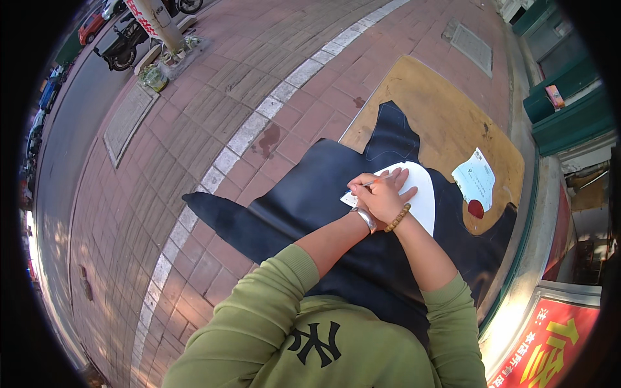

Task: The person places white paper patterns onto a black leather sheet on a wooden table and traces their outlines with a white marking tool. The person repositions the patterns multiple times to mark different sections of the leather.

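A large black leather hide [310, 207] lies spread over a tan board [446, 123] on the brick pavement. On the hide rests a white curved paper pattern [427, 197]. My left hand [361, 185], with a silver band on its wrist, grips a thin pen [373, 183] with its tip at the pattern's left edge. My right hand [391, 194], with a wooden bead bracelet on its wrist, lies flat on the pattern with fingers spread and touches the left hand.
A white printed sheet [475, 178] and a small red round thing [476, 209] lie on the board at the right. Green door frames [569, 103] and a stone step [537, 246] border the right. A pole [162, 26] and parked scooters [119, 45] stand far left by the road.
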A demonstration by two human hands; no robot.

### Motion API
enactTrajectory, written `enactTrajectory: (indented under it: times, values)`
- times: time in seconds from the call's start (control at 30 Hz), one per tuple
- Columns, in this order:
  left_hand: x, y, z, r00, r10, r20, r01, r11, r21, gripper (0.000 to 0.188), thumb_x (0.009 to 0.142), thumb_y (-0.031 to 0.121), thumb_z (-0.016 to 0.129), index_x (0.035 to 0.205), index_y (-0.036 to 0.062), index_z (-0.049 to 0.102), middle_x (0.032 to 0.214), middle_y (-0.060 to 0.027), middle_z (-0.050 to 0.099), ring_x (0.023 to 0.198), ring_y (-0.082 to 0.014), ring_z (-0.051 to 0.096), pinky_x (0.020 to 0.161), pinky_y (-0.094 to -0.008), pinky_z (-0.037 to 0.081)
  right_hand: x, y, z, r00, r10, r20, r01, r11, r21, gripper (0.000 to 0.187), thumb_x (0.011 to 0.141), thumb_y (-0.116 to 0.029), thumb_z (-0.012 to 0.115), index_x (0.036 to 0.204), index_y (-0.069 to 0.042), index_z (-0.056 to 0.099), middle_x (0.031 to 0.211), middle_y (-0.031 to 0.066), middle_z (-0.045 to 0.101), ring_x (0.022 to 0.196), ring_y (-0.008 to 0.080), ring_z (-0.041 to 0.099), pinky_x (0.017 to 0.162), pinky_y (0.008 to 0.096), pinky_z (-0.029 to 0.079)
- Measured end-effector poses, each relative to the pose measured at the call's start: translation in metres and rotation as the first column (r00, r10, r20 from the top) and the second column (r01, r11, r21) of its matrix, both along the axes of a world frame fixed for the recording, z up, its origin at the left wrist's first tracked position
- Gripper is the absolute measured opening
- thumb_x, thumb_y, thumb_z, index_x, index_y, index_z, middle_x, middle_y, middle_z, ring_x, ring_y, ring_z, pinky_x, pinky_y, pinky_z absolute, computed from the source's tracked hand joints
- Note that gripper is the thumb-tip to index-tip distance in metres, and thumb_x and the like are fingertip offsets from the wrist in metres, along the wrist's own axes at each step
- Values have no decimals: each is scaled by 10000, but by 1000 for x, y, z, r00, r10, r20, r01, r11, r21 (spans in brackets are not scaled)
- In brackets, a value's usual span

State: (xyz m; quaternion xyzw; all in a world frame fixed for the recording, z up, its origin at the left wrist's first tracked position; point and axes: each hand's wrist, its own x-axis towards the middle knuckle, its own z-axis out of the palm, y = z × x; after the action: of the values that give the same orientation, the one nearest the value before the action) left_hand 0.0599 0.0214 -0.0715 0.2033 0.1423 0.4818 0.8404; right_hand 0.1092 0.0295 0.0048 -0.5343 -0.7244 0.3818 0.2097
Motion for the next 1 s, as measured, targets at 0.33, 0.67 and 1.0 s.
enactTrajectory:
  times: [0.33, 0.67, 1.0]
  values:
    - [12, 9, -51, 610, 489, -623, 209, 659, 722, 796, 799, 653, 508, 1463, 242, 355, 1558, -195, 214, 1435, -373, 218, 1133, -519, 234, -12, -1, 20, 983, 120, 139, -105, 988, -110, 262, 913, -353, 567, 1021, -145, 685, 1045, 149, 689, 1056, 380, 563, 942, 457, 415]
    - [-16, 4, 21, 144, 587, -797, 750, 460, 475, 712, 888, 576, 406, 1482, 192, 327, 1561, -136, 232, 1443, -309, 191, 1158, -483, 176, 8, 27, 13, 966, 104, 236, -126, 989, 79, 168, 856, -256, 615, 862, -103, 684, 903, 111, 670, 908, 301, 630, 803, 413, 484]
    - [-15, 3, 54, 37, 828, -559, 807, 306, 506, 735, 868, 634, 488, 1413, 142, 445, 1446, -163, 388, 1362, -332, 318, 1130, -429, 250, 85, 71, 16, 904, -120, 411, 74, 989, 125, 157, 882, -258, 585, 869, -113, 643, 806, 108, 684, 799, 323, 649, 710, 445, 501]
